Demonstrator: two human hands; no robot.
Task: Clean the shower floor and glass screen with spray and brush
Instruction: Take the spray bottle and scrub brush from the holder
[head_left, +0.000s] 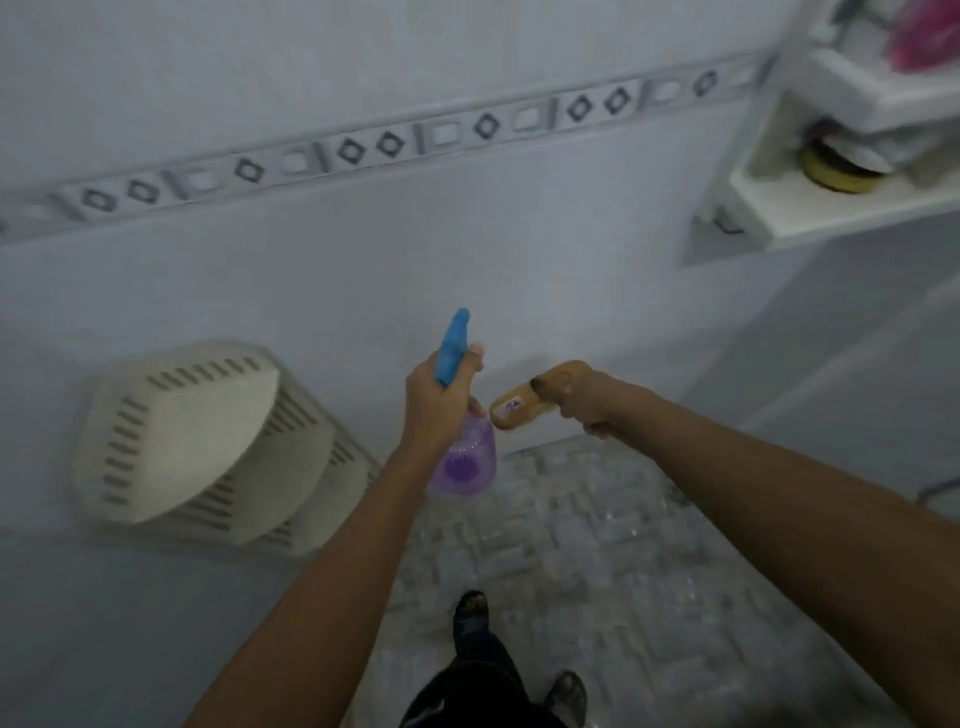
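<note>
The left hand (436, 395) is gripping the spray bottle (465, 462) with fingers curled round its neck, the right hand (587, 400) is clasping the brush (514, 410), both above the far edge of the floor (597, 545), where the nozzle is probably needing tilting downward before spraying.

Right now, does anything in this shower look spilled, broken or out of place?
Nothing plainly stands out. The left hand grips the spray bottle and the right hand holds the brush. The rack on the left looks tilted, but that may be the wide lens.
</note>
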